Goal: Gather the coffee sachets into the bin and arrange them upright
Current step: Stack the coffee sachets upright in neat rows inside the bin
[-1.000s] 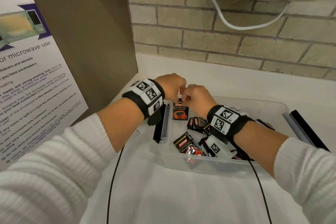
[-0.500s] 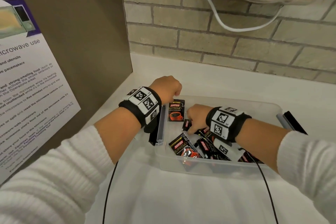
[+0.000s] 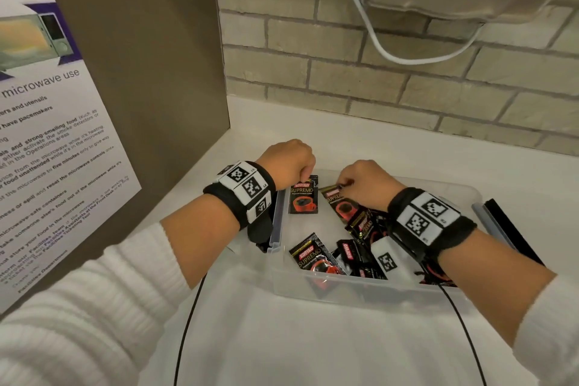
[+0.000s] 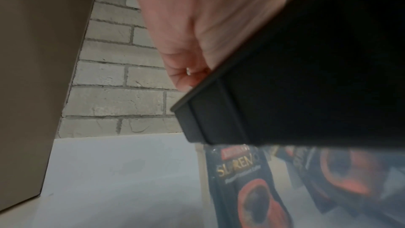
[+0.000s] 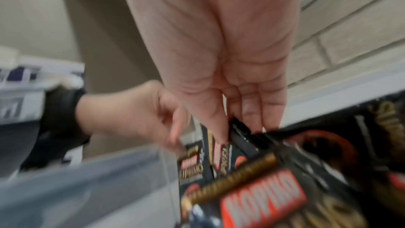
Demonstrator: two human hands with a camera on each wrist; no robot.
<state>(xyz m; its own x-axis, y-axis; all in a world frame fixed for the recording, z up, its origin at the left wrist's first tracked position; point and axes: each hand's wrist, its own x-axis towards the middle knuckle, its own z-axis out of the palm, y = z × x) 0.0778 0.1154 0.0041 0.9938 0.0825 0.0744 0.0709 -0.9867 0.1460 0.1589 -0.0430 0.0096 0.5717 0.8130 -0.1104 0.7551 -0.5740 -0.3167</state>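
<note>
A clear plastic bin (image 3: 360,287) sits on the white counter with several black and red coffee sachets inside. My left hand (image 3: 289,163) pinches the top edge of an upright sachet (image 3: 303,196) at the bin's far left corner. My right hand (image 3: 363,180) pinches the top of a second sachet (image 3: 340,205), which hangs tilted beside the first. Through the bin wall the left wrist view shows the upright sachet (image 4: 245,179). In the blurred right wrist view, the right fingers (image 5: 252,110) grip the second sachet (image 5: 232,146). Other sachets (image 3: 313,255) lie flat near the front wall.
A brown panel with a microwave notice (image 3: 56,141) stands at the left. The brick wall (image 3: 391,81) runs behind the counter, with a white cable (image 3: 369,34) hanging from an appliance above. Black lid clips (image 3: 510,232) flank the bin. Two black cords (image 3: 188,323) cross the near counter.
My right hand dipped into the bin, took hold of a second sachet and lifted it toward the far side. My left hand kept holding the upright sachet.
</note>
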